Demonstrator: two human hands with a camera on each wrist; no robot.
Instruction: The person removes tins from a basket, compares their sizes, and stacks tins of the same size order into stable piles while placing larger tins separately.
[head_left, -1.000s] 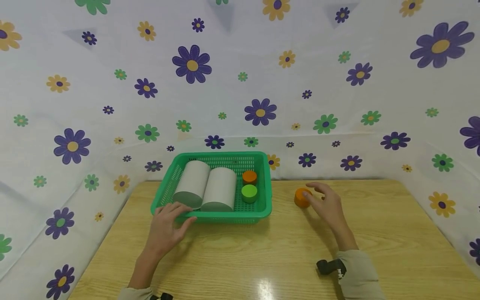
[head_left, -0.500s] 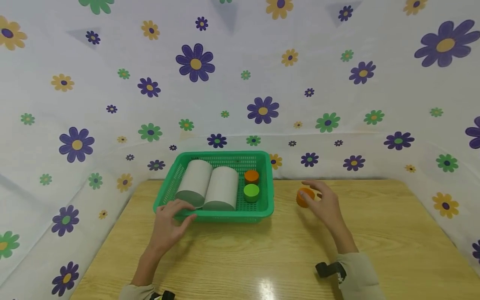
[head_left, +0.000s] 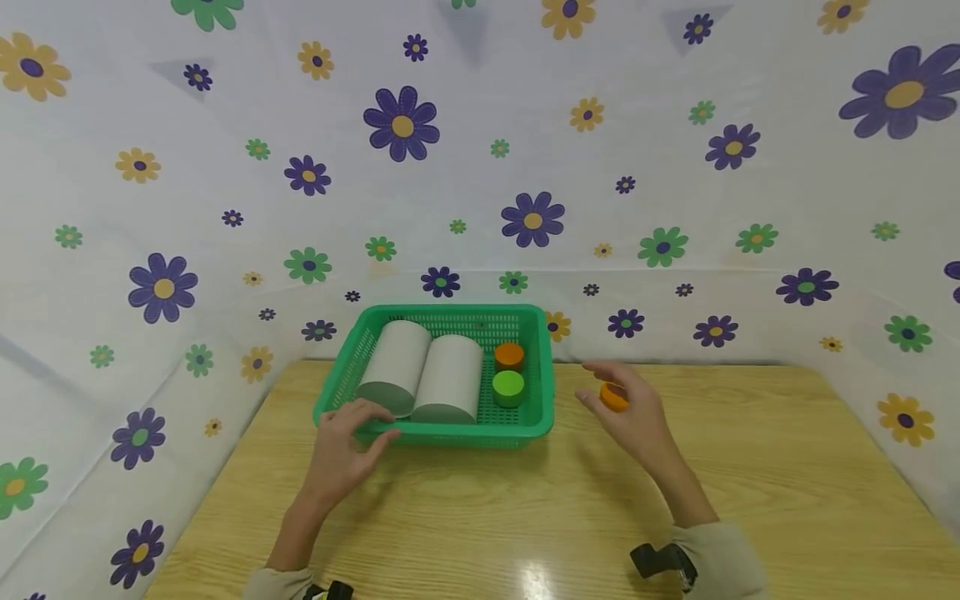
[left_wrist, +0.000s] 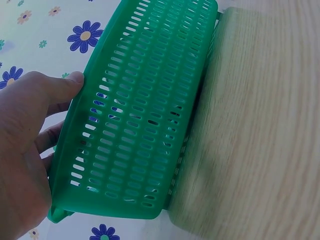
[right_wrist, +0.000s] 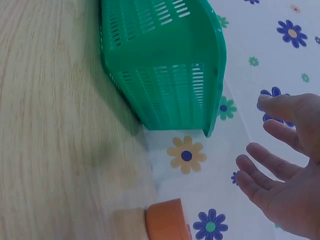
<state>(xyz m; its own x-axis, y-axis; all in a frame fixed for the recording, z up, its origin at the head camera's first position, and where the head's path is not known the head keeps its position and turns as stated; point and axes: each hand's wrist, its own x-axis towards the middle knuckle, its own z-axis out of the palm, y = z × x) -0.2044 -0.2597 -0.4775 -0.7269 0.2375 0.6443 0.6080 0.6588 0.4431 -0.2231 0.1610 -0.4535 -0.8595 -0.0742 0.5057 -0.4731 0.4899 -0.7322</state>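
Left hand (head_left: 341, 454): the fingers are curling over the front rim of a green rectangular plastic basket (head_left: 480, 431), toward its left corner, and are gripping that rim. In the left wrist view the thumb tip is resting at the rim's edge, while other fingers are reaching behind it.

Right hand (head_left: 633, 421): the fingers are spreading apart from the thumb and are holding nothing. The hand is hovering to the right of the basket, well apart from it.

An orange short cylinder (head_left: 612, 399) is sitting on the wood-grain tabletop (head_left: 480, 517), to the right of the basket. In the head view the right hand is partly covering it; in the right wrist view it is standing apart from the fingers.

Basket contents: two large white round-sided blocks (head_left: 448, 379) are lying side by side at the left and middle. To their right, a lime-green short cylinder (head_left: 508, 389) is sitting just in front of a darker orange short cylinder (head_left: 509, 357).

A white cloth printed with purple, yellow and green flowers (head_left: 465, 183) is hanging behind the tabletop. Beige sleeves (head_left: 726, 557) are covering both forearms, and a black device (head_left: 652, 560) is showing at each wrist.
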